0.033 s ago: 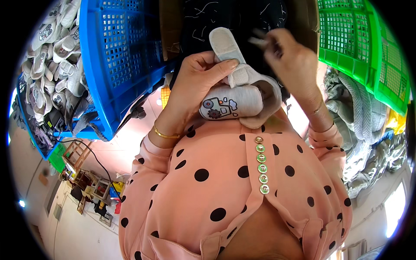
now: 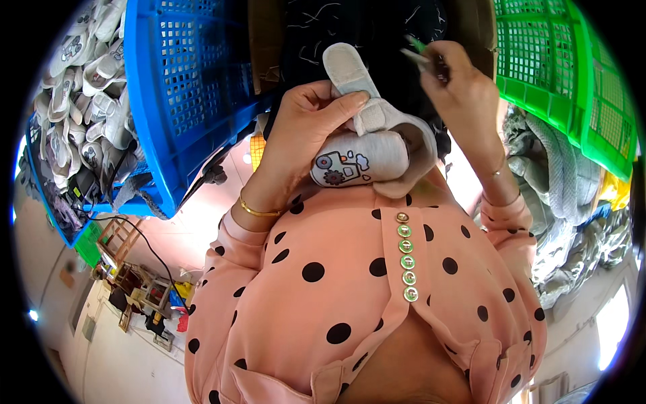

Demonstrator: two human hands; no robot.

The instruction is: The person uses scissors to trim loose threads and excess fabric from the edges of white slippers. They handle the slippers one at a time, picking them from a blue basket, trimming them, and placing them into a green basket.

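A pale grey child's shoe upper point(image 2: 370, 156) with a printed vehicle picture is in front of my chest. My left hand point(image 2: 313, 118) is closed on it, thumb and fingers pinching the base of its strap point(image 2: 346, 67), which points away from me. The shoe's opening faces right. My right hand point(image 2: 461, 84) is raised to the right of the shoe, apart from it, with fingers curled round small thread snips point(image 2: 417, 56). Their pale tips and a bit of green stick out to the left, slightly blurred.
A blue plastic crate point(image 2: 153, 101) stands at left, with a heap of similar shoe pieces point(image 2: 87, 101) beyond it. At right is a green crate point(image 2: 538, 60), above grey shoe pieces point(image 2: 572, 182). Loose threads lie on my dark-covered lap point(image 2: 323, 27).
My right hand has shifted slightly to the right with the snips, and their green part now shows. The left hand and the shoe upper have hardly moved.
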